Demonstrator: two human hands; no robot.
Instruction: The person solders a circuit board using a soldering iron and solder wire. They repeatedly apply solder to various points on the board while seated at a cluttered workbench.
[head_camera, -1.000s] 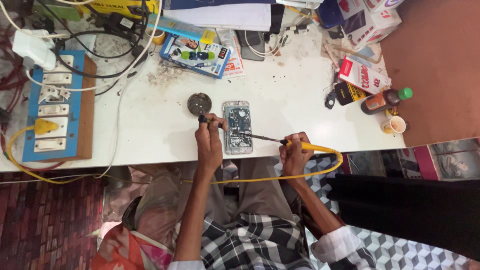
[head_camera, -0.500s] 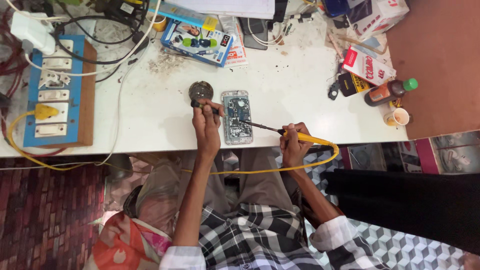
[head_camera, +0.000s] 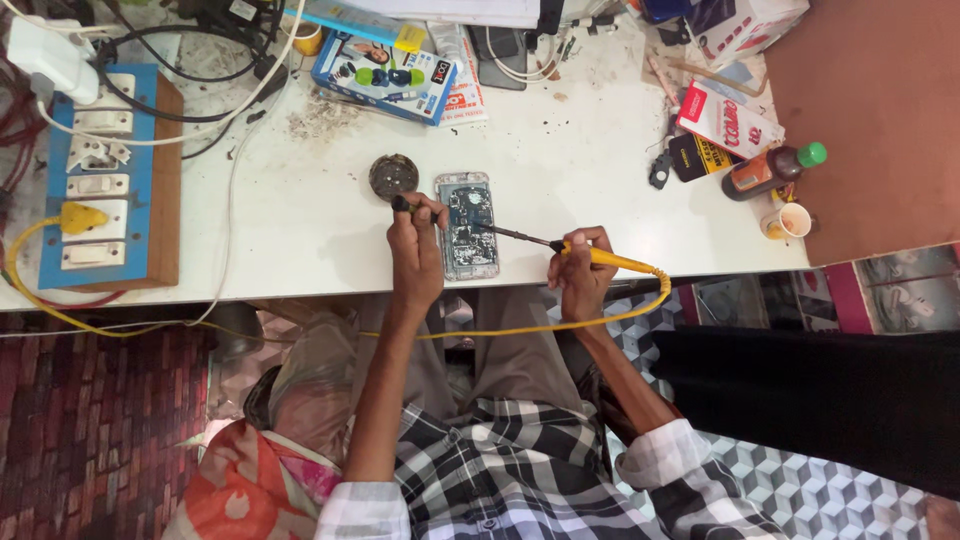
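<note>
Phone (head_camera: 467, 225), opened, lies mid-frame at the table (head_camera: 590, 180) edge, unmoved since a second ago, while the right hand (head_camera: 580, 270) grips the iron (head_camera: 560, 245), tip now on the board, and the left hand (head_camera: 415, 240) pinches a dark tool beside the tin (head_camera: 393, 176).

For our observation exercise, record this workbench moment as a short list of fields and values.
Left hand: fingers pinch a small dark tool beside the opened phone
Right hand: grips yellow-handled soldering iron, tip over the phone's board
Near the left hand: round dark tin
Surface: white table
Table's left side: blue switchboard
</note>
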